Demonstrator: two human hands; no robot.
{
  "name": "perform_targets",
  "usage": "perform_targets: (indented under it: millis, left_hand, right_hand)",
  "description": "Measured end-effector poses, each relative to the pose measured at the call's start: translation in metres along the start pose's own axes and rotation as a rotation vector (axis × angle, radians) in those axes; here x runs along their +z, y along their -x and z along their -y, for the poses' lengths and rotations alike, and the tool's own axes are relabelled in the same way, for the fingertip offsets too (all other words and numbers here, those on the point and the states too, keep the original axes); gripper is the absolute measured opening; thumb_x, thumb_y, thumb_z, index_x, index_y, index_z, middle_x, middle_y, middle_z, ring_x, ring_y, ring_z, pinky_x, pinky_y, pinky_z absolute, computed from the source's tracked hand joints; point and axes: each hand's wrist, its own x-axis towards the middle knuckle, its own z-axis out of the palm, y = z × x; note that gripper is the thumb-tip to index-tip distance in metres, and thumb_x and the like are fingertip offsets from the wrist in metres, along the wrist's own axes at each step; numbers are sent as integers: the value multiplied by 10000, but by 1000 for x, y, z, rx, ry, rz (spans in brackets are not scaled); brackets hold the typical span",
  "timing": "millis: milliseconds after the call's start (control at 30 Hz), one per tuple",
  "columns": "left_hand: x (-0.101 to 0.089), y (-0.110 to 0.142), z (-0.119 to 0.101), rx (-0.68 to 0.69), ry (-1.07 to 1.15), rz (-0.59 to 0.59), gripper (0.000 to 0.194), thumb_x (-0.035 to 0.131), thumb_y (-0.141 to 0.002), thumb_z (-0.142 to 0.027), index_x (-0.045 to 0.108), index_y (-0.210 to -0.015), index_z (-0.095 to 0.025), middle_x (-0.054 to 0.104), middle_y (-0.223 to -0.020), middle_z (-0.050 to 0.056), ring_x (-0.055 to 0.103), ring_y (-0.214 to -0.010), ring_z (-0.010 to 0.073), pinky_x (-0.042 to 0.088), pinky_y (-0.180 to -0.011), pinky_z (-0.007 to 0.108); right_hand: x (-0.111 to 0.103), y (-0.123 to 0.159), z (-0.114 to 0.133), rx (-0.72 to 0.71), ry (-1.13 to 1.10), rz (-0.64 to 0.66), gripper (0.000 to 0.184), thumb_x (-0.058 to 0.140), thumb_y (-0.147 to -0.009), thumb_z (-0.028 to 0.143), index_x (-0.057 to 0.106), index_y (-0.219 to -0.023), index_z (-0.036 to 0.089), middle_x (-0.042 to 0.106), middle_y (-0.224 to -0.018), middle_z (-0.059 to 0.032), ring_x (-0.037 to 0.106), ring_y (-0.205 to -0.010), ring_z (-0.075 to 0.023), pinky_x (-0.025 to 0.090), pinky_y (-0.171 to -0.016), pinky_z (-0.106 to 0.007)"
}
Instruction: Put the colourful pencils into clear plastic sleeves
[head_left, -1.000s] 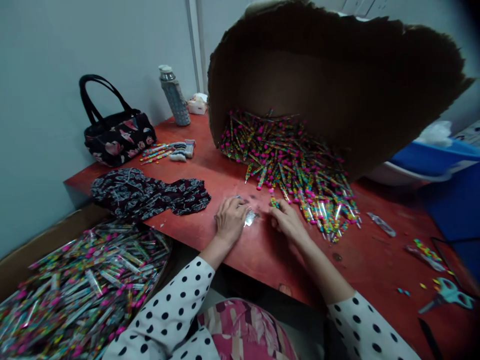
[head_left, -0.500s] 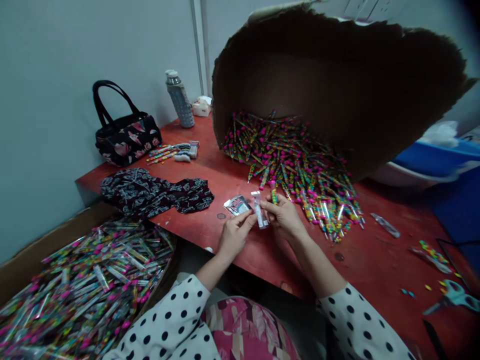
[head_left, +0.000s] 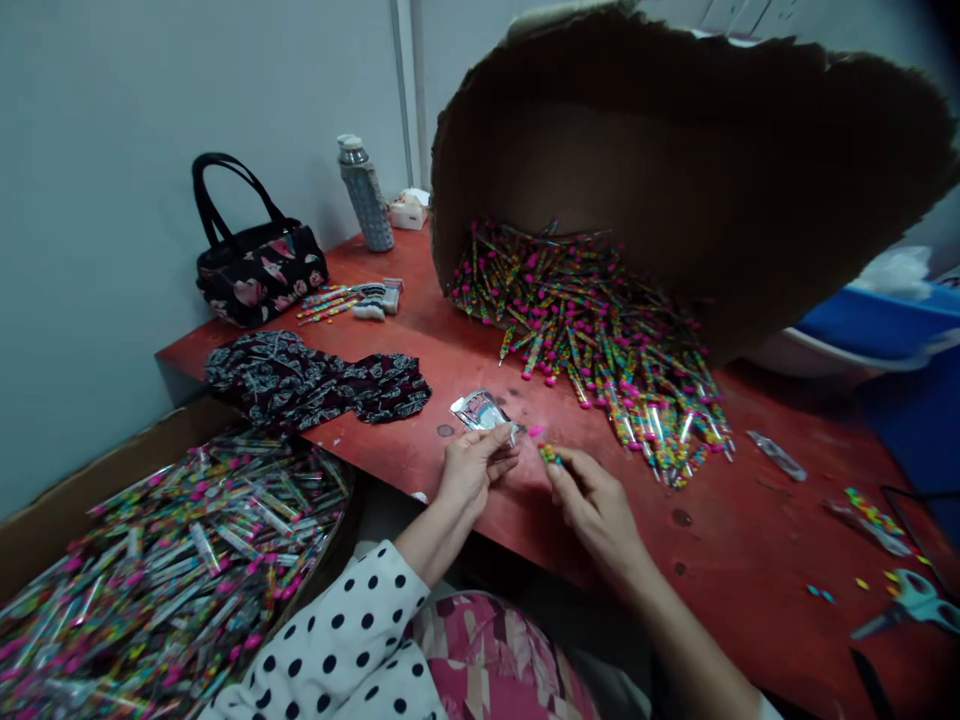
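Note:
My right hand [head_left: 596,500] is closed on a slim clear tube of multicoloured candies [head_left: 549,454], with its pink cap [head_left: 535,432] pointing away toward the left. My left hand [head_left: 476,468] pinches a small clear plastic sleeve [head_left: 513,433], seen nearly end-on and mostly hidden by the fingers. The tube and the sleeve are apart, with a short gap between them. Just beyond my left fingertips, a stack of printed silvery sleeves [head_left: 478,410] lies on the red table [head_left: 517,510].
A large tipped cardboard box [head_left: 570,160] spills many candy tubes [head_left: 592,330] onto the table. Lower left, another box [head_left: 45,485] holds wrapped tubes [head_left: 217,550]. Around stand a handbag [head_left: 262,275], a flask [head_left: 367,205], dark patterned cloth [head_left: 315,385] and scissors [head_left: 911,600].
My right hand has drawn back toward me with the candy tube, now tilted toward the sleeve. It has let go of the sleeve, which stays in my left hand and is turned.

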Motion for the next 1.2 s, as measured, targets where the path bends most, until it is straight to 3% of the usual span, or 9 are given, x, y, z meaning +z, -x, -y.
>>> perform_targets:
  millis: [133,400,500,667,767,900,1000,1200]
  left_hand:
    - [7,2,3,-43,66,18,249,768,-565,-259,613,-683,-104,642,-659,37,605,-557,107,531,-550,221]
    - [17,13,4,21,10,85,260,764,-562,-294,605,-646,-106,611,-624,10,577,-582,99,520,-617,244]
    - [17,14,8,103,-61,90,266,767,-547,-301,622,-662,-110,597,-628,-1,568,-596,100,507,-628,244]
    - [15,17,24,190,-210,152,240,720,-618,-314,591,-581,-115,527,-545,-30,470,-509,60,409,-504,174]
    - [13,15,24,175,-185,170,241,706,-635,-327,592,-588,-120,527,-542,-31,467,-502,65,392,-489,184]
    - [11,12,13,173,-10,106,219,724,-616,-301,627,-697,-122,595,-659,-8,529,-565,70,433,-555,188]
    - [10,15,15,141,-27,117,222,730,-615,-283,610,-680,-108,589,-629,-1,537,-541,72,439,-534,187]
    - [13,27,35,79,-70,262,251,662,-691,-338,555,-647,-116,485,-461,-40,452,-328,79,358,-337,205]
  right_hand:
    - [6,19,-4,-204,306,-1,224,463,-855,283,602,-1026,244,592,-861,-59,561,-797,-209,444,-717,-325]
    - [11,20,-5,-219,375,-100,251,431,-867,263,575,-1069,230,592,-899,-80,563,-830,-216,451,-749,-348]
    - [13,22,-3,-154,275,-149,238,483,-840,306,572,-1052,247,608,-946,-80,567,-855,-227,470,-740,-366]
    - [17,14,-5,44,-35,-182,239,609,-749,381,557,-933,237,609,-820,-53,582,-655,-187,480,-452,-270]
    - [16,10,-6,130,-260,-103,260,652,-720,373,519,-887,225,580,-728,0,577,-589,-147,470,-417,-229]
    - [13,18,-12,235,-473,48,242,626,-758,359,513,-913,212,597,-686,19,569,-510,-99,450,-414,-190]
    - [13,22,-15,227,-487,-3,196,617,-775,340,520,-865,195,609,-626,24,506,-394,-60,384,-355,-156]
    - [23,10,-7,178,-509,-20,193,624,-768,340,499,-804,198,612,-588,29,521,-400,-80,413,-367,-176]
